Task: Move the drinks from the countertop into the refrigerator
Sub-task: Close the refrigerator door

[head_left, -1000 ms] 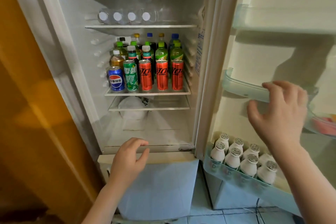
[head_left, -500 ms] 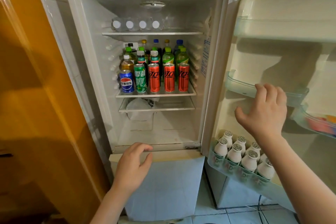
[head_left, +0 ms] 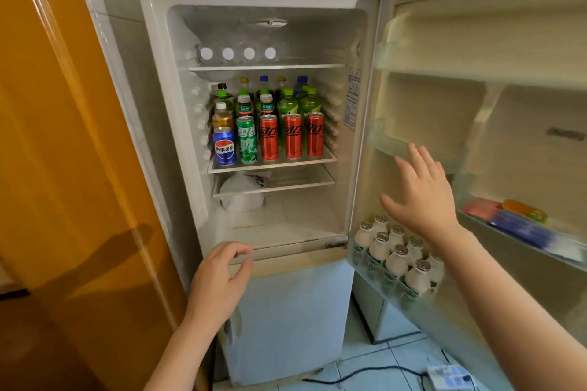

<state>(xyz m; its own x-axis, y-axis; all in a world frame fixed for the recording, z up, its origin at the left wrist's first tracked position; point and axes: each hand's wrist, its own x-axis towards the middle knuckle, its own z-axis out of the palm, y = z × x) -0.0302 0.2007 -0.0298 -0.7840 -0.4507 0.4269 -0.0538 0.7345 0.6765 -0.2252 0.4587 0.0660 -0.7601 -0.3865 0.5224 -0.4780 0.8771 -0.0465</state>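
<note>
Both hands empty. Left hand point(head_left: 219, 279): fingers loosely curled, thumb apart, at the fridge point(head_left: 165, 124) sill. Can't tell if it touches the sill. Right hand point(head_left: 422, 197): flat, fingers spread, in front of the inner face of the door point(head_left: 444, 111), no grip on anything.

Drinks look stowed:
- cans point(head_left: 293, 136) in one front row on the shelf point(head_left: 273, 165) above the left hand, left of the right hand
- bottles point(head_left: 287, 103) upright just behind the cans
- water bottles point(head_left: 238, 53) lying on the top shelf, caps facing out
- small white bottles point(head_left: 395, 259) packed in the door bin just below the right hand

Handling, my read:
- Cans: rigid and smooth, moderate weight if full, and may be slick once cold. Wrap them mid-body. They stand side by side in a tight row, so lift straight out.
- Bottles: walls give a little. Take them below the shoulder or at the neck.
- White bottles: light, with foil tops that look easy to puncture. Hold the body, not the cap.

Can't see or resolve:
- Tabletop out of frame, so no way to tell whether drinks remain there.
- Rear bottle rows are mostly blocked by the cans, so the count is unclear.
- Door side right of the right hand is smeared. The red, orange and blue packs point(head_left: 514, 216) there are unreadable.
- White bag point(head_left: 243, 194) under the can shelf: contents unknown.
- Fridge top is cut off.
</note>
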